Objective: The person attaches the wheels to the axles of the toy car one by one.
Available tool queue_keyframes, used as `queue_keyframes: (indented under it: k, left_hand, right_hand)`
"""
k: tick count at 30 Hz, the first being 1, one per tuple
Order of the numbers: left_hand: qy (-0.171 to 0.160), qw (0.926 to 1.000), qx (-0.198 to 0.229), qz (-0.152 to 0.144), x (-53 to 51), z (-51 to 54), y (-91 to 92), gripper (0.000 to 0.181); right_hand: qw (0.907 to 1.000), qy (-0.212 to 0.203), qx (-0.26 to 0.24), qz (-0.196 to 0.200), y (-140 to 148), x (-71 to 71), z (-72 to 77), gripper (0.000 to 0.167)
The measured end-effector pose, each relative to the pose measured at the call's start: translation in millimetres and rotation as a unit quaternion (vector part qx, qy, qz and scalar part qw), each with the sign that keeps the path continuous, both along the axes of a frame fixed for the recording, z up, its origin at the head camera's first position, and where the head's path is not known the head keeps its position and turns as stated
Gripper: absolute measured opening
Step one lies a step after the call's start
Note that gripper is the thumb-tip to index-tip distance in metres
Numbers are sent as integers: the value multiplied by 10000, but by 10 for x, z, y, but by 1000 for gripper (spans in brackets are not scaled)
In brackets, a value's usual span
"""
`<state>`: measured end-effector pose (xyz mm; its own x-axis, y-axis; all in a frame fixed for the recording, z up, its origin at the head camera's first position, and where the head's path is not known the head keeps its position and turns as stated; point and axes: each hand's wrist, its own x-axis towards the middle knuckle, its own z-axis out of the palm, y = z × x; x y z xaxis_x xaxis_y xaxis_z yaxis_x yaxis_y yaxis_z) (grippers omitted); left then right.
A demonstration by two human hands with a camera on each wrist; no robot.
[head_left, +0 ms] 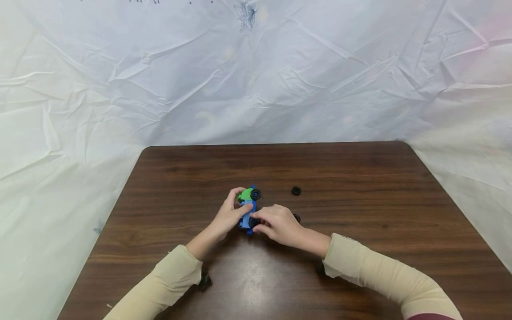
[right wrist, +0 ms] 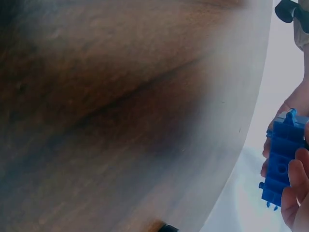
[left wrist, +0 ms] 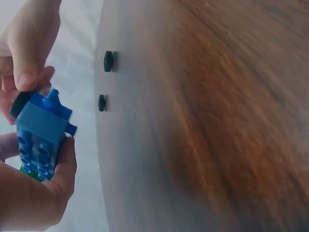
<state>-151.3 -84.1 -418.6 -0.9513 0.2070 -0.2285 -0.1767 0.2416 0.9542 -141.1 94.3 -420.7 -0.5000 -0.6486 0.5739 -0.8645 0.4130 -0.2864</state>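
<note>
A toy vehicle of blue and green building blocks [head_left: 247, 210] is lifted over the middle of the table. My left hand [head_left: 229, 216] grips it from the left side, thumb across the blue block. One black wheel [head_left: 255, 194] sits on the green end. With thumb and fingers my right hand [head_left: 282, 226] pinches another black wheel [head_left: 254, 222] at the near end of the vehicle. In the left wrist view that wheel [left wrist: 20, 105] lies against the side of the blue block [left wrist: 46, 121]. The blue underside [right wrist: 280, 162] with its pegs shows in the right wrist view.
A loose black wheel [head_left: 296, 190] lies on the brown wooden table [head_left: 340, 169], right of the vehicle. Another wheel [head_left: 297, 218] is partly hidden behind my right hand. A dark object [head_left: 205, 282] is by the left sleeve. White cloth [head_left: 256, 89] hangs behind the table.
</note>
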Motion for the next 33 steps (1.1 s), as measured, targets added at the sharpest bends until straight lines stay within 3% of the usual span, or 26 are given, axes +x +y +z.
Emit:
queue_keyframes:
  k: [6, 13, 22, 33]
  left_hand:
    - [170, 9995, 120, 217, -16, 82, 36, 48]
    - [324, 9989, -102, 329, -21, 154, 54, 50]
    - [277, 9968, -123, 743, -26, 218, 75, 51]
    - [277, 9941, 63, 1042, -42, 210, 86, 52]
  right_hand:
    - [9993, 115, -225, -266, -15, -11, 6, 31]
    - [9984, 134, -303, -450, -36, -16, -9, 33]
    - [9919, -659, -861, -664, -100, -3, -27, 32]
    - [9739, -1491, -1366, -1034, -159, -1, -26, 31]
